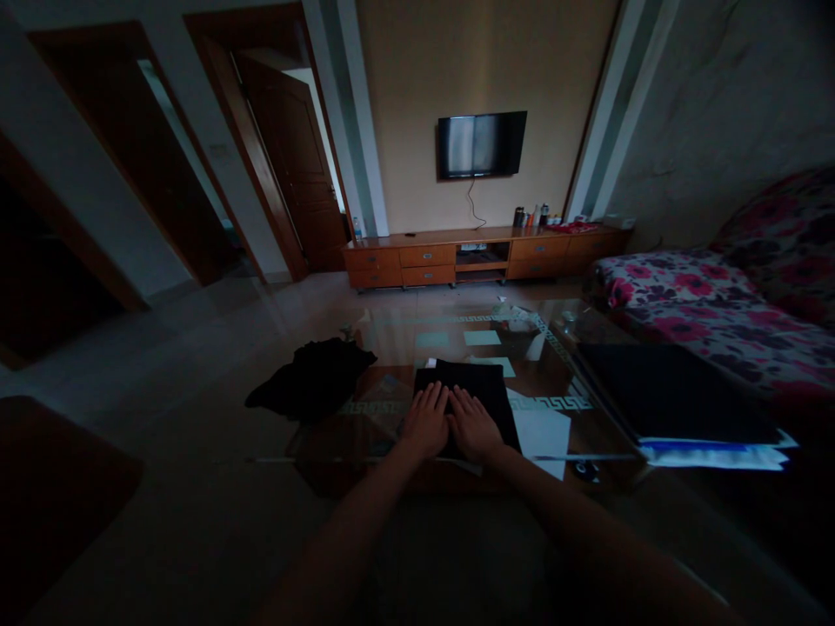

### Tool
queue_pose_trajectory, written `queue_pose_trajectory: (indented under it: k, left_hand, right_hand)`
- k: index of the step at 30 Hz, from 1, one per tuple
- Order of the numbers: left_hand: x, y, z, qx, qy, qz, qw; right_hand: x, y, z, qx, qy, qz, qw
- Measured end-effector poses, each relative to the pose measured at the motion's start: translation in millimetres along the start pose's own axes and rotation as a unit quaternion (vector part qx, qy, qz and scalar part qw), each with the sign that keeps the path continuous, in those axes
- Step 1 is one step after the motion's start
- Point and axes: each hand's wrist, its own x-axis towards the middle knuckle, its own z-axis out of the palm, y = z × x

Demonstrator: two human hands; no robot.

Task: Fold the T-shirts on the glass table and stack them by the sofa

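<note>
A folded black cloth, perhaps a garment, lies on the glass coffee table in front of me, with a small white tag at its far left corner. My left hand rests flat on it, fingers stretched forward. Beside it, my right hand also lies flat on the cloth, palm down, the two hands nearly touching. A crumpled black cloth sits at the table's left side. White paper shows to the right of the folded cloth.
At the right stands a stack of folded fabric, black on top with white and blue below. Beyond it is a flowered sofa. A wooden TV cabinet stands by the far wall under a television. A clear plastic bag lies at the table's far edge.
</note>
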Motion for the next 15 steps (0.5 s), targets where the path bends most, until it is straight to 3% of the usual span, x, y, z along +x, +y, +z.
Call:
queue_pose_trajectory:
  k: [3, 8, 11, 15]
  left_hand:
    - [-1.8, -7.7, 1.3, 0.068, -0.017, 0.0, 0.998]
    - [-8.4, -12.0, -6.5, 0.108, -0.022, 0.013, 0.994]
    - [-8.6, -18.3, -17.3, 0.133, -0.006, 0.014, 0.991]
    - [-5.7, -32.4, -32.2, 0.197, 0.073, -0.084, 0.974]
  right_hand:
    - [-4.2, 23.9, -5.6, -0.007, -0.007, -0.008, 1.0]
    - [-16.9, 57.2, -19.9, -0.014, 0.0, 0.053, 0.999]
    - [-27.1, 38.5, -26.2, -0.026, -0.007, 0.109, 0.994]
    - [-36.8, -11.8, -36.0, -0.049, -0.011, 0.182, 0.982]
